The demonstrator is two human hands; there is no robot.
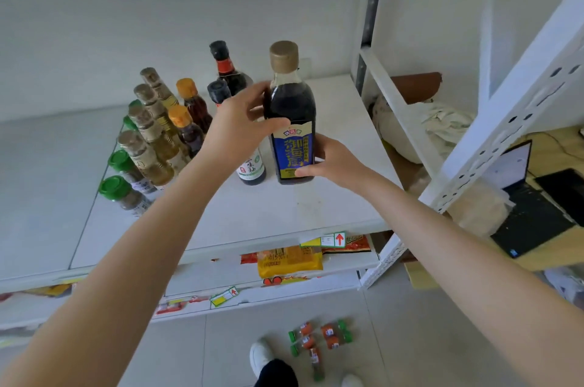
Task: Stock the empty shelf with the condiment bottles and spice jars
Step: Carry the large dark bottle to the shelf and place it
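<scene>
A tall dark bottle [292, 108] with a gold cap and a blue label stands upright on the white shelf [316, 203]. My left hand [243, 121] wraps its shoulder from the left. My right hand [331, 160] grips its base from the right. Just left of it stands a dark bottle with a white label [252, 170], partly hidden by my left wrist. Behind are a black-capped bottle [226, 70], orange-capped bottles [189, 102], gold-capped bottles [148, 127] and green-lidded spice jars [121, 187].
Several green-capped jars [319, 339] lie on the tiled floor by my shoe [261, 355]. Lower shelves hold yellow and red packets [289, 260]. A white upright post [493, 121] stands at right, with a laptop [534, 200] and bags beyond it.
</scene>
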